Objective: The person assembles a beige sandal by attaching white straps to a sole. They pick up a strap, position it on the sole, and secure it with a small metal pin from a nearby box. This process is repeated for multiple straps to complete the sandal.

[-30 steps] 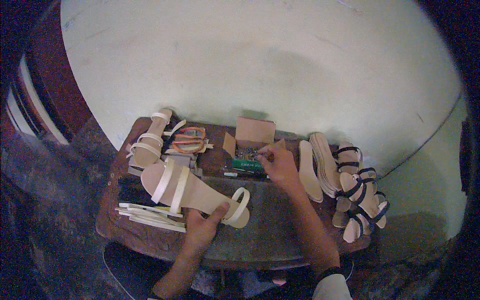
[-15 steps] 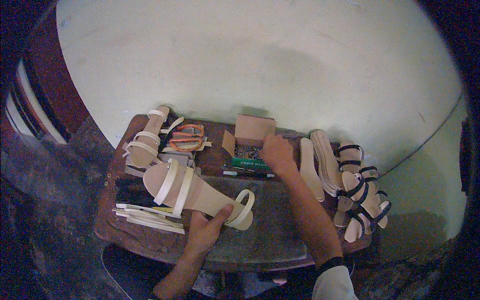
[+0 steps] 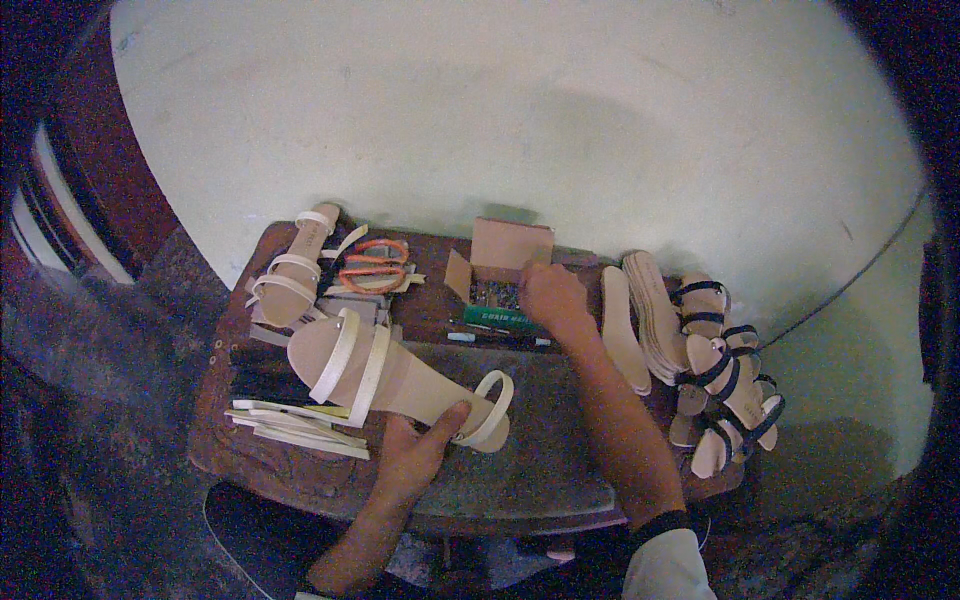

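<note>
A beige sandal with white straps (image 3: 420, 385) lies tilted over the table, its toe end to the left. My left hand (image 3: 418, 455) is closed round its sole near the heel, thumb on top by the heel strap. At the back of the table stands an open cardboard box with a green front (image 3: 510, 318). Small dark metal pieces (image 3: 495, 295), like tacks, fill its bottom. My right hand (image 3: 553, 298) is at the box's right side with its fingers curled in. The fingertips are hidden, so what they hold does not show.
Orange-handled scissors (image 3: 375, 265) and another white-strapped sandal (image 3: 290, 285) lie back left, with white strips (image 3: 300, 430) nearer me. A pen (image 3: 495, 340) lies before the box. To the right are stacked insoles (image 3: 650, 315) and several black-strapped sandals (image 3: 735, 375). The table (image 3: 450, 505) meets a pale wall (image 3: 500, 120).
Little differs. My right hand stays at the box with its fingers curled, shifted very slightly. My left hand keeps its hold on the sandal, which has barely moved.
</note>
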A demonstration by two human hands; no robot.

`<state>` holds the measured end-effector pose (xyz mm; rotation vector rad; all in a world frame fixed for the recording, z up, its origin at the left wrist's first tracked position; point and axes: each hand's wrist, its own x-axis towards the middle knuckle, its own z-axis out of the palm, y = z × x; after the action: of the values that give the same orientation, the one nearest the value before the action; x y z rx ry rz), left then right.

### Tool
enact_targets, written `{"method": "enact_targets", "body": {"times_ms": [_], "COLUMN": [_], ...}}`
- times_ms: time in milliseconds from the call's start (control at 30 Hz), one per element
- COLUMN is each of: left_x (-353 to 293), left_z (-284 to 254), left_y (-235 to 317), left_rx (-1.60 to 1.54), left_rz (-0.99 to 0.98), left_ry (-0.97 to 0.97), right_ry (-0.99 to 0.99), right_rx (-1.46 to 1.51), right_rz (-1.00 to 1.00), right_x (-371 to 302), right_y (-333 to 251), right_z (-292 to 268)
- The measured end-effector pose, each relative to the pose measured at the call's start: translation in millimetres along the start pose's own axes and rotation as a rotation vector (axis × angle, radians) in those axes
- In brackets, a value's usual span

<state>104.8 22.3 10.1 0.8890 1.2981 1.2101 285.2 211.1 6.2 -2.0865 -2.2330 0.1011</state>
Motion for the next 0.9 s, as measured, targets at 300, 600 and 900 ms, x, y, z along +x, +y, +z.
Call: {"method": "enact_targets", "body": {"times_ms": [300, 600, 900], "left_x": [-0.8, 3.9, 4.2], "left_z": [1.9, -1.0, -1.6], "left_y": [4.0, -8.5, -4.2], "left_rx": [0.025, 0.010, 0.009], "left_rz": [0.020, 0.004, 0.030], "left_ry": [0.004, -0.008, -0.028], "right_ry": [0.078, 0.094, -0.026], "right_rx": [0.226, 0.251, 0.673], "right_rz": [-0.120, -0.179, -0.190], "right_x": [3.5, 13.7, -6.9], "right_y": [19.3, 25.4, 17.2], "right_z": [6.2, 15.5, -12.1]}}
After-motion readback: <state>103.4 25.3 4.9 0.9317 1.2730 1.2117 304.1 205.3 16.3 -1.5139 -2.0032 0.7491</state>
